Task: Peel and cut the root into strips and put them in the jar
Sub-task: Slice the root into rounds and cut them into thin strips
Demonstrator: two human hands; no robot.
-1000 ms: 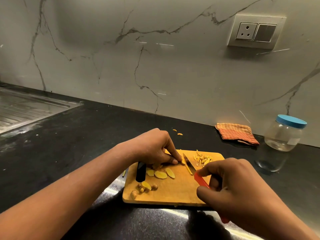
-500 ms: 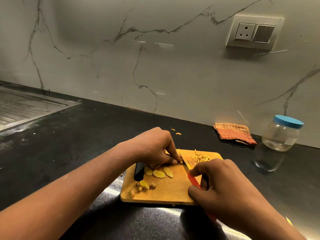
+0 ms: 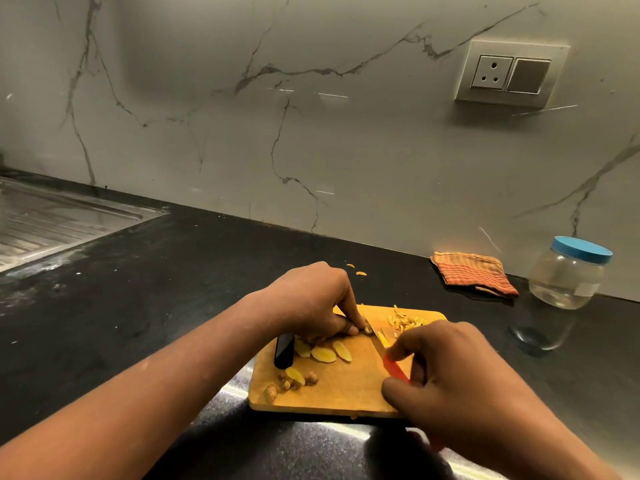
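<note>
Head view. The root piece (image 3: pixel 367 329) being cut is small and mostly hidden under the curled fingertips of the left hand (image 3: pixel 311 299), which pin it to the cutting board (image 3: pixel 346 393) at centre frame. The right hand (image 3: pixel 446 379), lower right, grips the knife (image 3: pixel 396 368). Only a wedge of red handle and a blurred stretch of blade show, the blade lying just right of the left fingertips. A black object (image 3: pixel 284 350) is half covered by the left hand and cannot be identified. Cut strips (image 3: pixel 403 320) lie in a pile at the board's upper right, between the two hands, with oval slices (image 3: pixel 323 354) below the left hand. The jar (image 3: pixel 568 275) stands on the desk (image 3: pixel 156 289) at the right of the frame with its blue lid on, well apart from both hands. Both forearms are cut off by the lower edge.
</note>
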